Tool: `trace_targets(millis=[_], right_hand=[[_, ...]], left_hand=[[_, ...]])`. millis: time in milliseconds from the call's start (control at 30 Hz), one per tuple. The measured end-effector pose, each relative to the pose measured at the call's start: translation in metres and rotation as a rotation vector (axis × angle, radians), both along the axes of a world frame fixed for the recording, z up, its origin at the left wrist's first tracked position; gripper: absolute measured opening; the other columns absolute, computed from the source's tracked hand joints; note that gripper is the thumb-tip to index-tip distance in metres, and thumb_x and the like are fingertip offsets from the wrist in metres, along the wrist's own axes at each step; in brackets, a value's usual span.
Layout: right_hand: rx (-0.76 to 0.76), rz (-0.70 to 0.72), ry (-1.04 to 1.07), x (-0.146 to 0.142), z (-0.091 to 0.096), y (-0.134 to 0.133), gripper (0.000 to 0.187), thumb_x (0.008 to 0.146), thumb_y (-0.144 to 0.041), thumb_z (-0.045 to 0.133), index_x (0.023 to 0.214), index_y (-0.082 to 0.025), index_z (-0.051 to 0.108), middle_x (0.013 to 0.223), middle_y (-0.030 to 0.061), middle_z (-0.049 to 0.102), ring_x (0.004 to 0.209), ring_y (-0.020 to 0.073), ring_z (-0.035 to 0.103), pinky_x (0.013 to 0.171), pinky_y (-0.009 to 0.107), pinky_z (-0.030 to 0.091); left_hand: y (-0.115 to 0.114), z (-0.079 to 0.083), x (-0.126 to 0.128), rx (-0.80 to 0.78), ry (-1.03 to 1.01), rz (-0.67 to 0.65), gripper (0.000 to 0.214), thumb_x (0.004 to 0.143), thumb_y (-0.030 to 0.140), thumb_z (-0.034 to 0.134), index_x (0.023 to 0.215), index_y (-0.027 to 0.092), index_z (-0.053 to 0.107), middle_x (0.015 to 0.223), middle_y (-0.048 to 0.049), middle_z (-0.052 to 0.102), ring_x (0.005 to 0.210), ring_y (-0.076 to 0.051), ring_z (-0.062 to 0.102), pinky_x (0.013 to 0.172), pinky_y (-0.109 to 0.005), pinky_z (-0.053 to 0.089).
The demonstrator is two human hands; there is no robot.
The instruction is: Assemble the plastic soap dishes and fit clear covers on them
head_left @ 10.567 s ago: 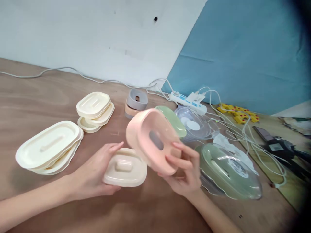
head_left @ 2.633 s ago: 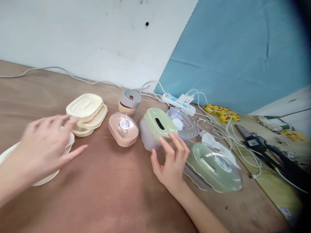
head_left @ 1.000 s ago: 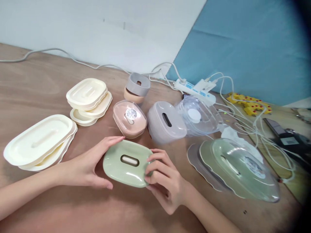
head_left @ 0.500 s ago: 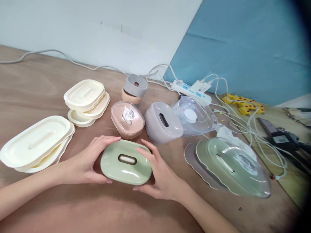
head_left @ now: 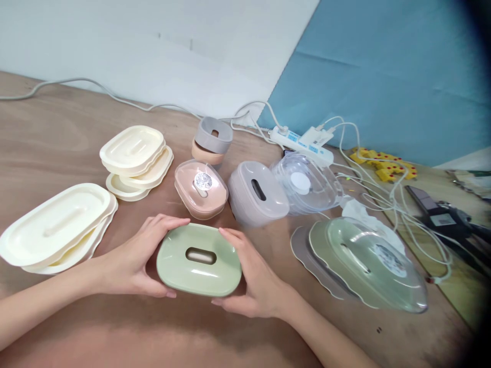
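Observation:
Between my hands is a small green plastic box with rounded corners and an oval slot in its top. My left hand grips its left end, fingers at the far edge and thumb at the near edge. Around the right end is my right hand, fingertips on the far corner and thumb low at the near side. Just beyond the box sits a pink box under a clear cover with a patterned round sticker. Beside that, a lilac box has a dark slot like the green one's.
Cream lids and longer cream trays are stacked at left. Grey and peach rings stand behind. To the right lie clear containers, a green clear-covered dish, a power strip and tangled white cables.
My right index finger has moved off the top of the green box to its far right edge. The box has dropped slightly toward me and sits a little more level.

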State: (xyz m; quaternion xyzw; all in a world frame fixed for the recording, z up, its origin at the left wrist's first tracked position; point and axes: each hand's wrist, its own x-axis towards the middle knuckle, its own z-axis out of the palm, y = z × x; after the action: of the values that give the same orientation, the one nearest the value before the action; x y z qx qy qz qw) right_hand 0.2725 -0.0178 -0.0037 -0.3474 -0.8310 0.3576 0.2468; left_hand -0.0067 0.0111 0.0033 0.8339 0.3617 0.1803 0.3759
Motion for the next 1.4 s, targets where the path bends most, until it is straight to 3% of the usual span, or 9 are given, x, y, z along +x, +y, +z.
trace_targets(millis=[200, 433, 700, 867, 1167, 1400], right_hand=[[-0.008, -0.026, -0.076, 0.002, 0.001, -0.001, 0.115, 0.067, -0.044, 0.082, 0.150, -0.022, 0.005, 0.142, 0.0174, 0.037, 0.132, 0.0322, 0.039, 0.108, 0.049, 0.039], [0.030, -0.019, -0.090, 0.002, 0.001, 0.000, 0.116, 0.064, -0.048, 0.083, 0.149, -0.021, 0.009, 0.139, 0.0165, 0.040, 0.129, 0.0310, 0.041, 0.107, 0.047, 0.040], [0.095, -0.036, -0.174, -0.001, -0.003, -0.002, 0.123, 0.057, -0.062, 0.081, 0.149, -0.018, 0.011, 0.138, 0.0189, 0.043, 0.130, 0.0354, 0.040, 0.106, 0.052, 0.038], [0.116, -0.046, -0.173, -0.004, -0.003, -0.003, 0.118, 0.061, -0.054, 0.081, 0.149, -0.019, 0.010, 0.138, 0.0188, 0.044, 0.129, 0.0351, 0.042, 0.105, 0.053, 0.038], [0.214, -0.082, -0.178, -0.009, -0.004, -0.006, 0.106, 0.066, -0.043, 0.074, 0.147, -0.014, 0.013, 0.132, 0.0206, 0.047, 0.123, 0.0362, 0.046, 0.099, 0.054, 0.044], [0.227, -0.075, -0.210, -0.007, -0.005, -0.006, 0.108, 0.066, -0.047, 0.076, 0.147, -0.013, 0.013, 0.133, 0.0209, 0.047, 0.123, 0.0367, 0.046, 0.099, 0.055, 0.045]], left_hand=[[-0.001, -0.002, 0.000, 0.006, 0.004, 0.028, 0.099, 0.062, 0.039, 0.083, 0.141, 0.035, 0.023, 0.131, -0.0065, 0.042, 0.119, -0.033, 0.042, 0.099, -0.045, 0.040], [-0.002, -0.004, 0.000, 0.000, 0.017, 0.056, 0.100, 0.057, 0.038, 0.084, 0.139, 0.033, 0.027, 0.132, -0.0066, 0.043, 0.119, -0.033, 0.043, 0.099, -0.044, 0.042], [-0.002, -0.002, 0.003, 0.125, 0.052, -0.029, 0.102, 0.059, 0.043, 0.083, 0.140, 0.031, 0.022, 0.138, -0.0086, 0.043, 0.121, -0.034, 0.042, 0.101, -0.046, 0.036], [-0.002, 0.001, 0.005, 0.200, 0.112, -0.076, 0.093, 0.068, 0.038, 0.073, 0.141, 0.029, 0.017, 0.136, -0.0102, 0.046, 0.121, -0.033, 0.045, 0.103, -0.046, 0.032], [-0.004, 0.006, 0.010, 0.268, 0.184, -0.077, 0.094, 0.064, 0.029, 0.066, 0.142, 0.028, 0.014, 0.136, -0.0120, 0.047, 0.120, -0.035, 0.047, 0.102, -0.048, 0.032], [-0.002, 0.002, 0.008, 0.273, 0.204, -0.087, 0.098, 0.067, 0.036, 0.074, 0.143, 0.029, 0.012, 0.135, -0.0131, 0.046, 0.120, -0.035, 0.046, 0.100, -0.047, 0.032]])
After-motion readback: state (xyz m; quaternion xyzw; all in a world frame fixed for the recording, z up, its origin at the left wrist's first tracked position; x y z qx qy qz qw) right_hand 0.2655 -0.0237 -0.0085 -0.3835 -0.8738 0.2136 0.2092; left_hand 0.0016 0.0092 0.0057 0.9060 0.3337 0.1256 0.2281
